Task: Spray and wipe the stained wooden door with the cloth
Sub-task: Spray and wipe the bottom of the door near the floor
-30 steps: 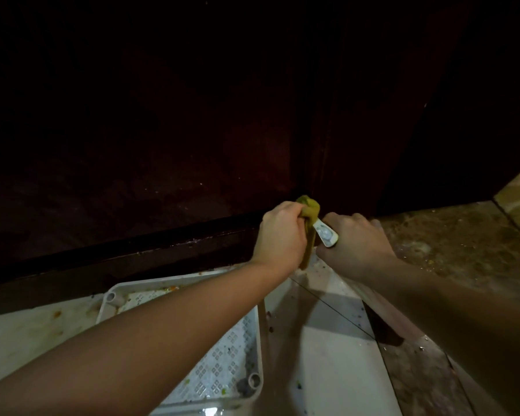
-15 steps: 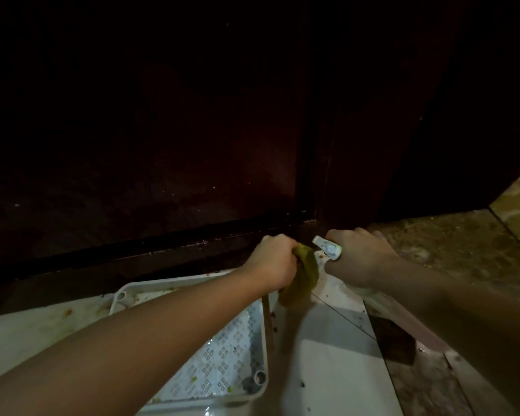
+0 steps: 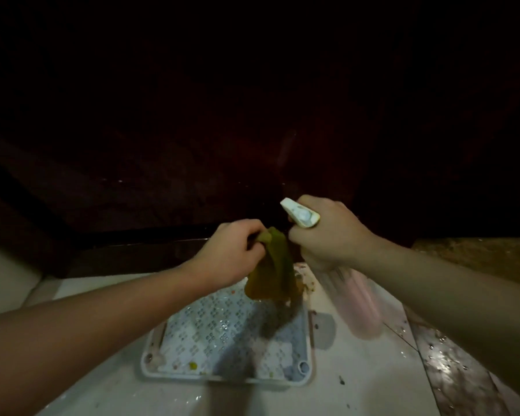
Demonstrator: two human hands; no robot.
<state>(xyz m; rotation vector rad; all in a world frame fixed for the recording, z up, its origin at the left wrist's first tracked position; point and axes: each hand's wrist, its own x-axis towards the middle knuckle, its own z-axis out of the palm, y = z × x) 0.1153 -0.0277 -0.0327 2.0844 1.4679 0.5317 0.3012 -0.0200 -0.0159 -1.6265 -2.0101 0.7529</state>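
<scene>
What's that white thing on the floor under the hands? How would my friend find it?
Start at the big dark door, then look down to the pale floor in front of it. Right below the left hand and its hanging green cloth lies the tray, white and rectangular. Only it has a diamond-patterned bottom and a raised rim; the spray bottle nearby is held in the right hand.

No legible text anywhere.
</scene>
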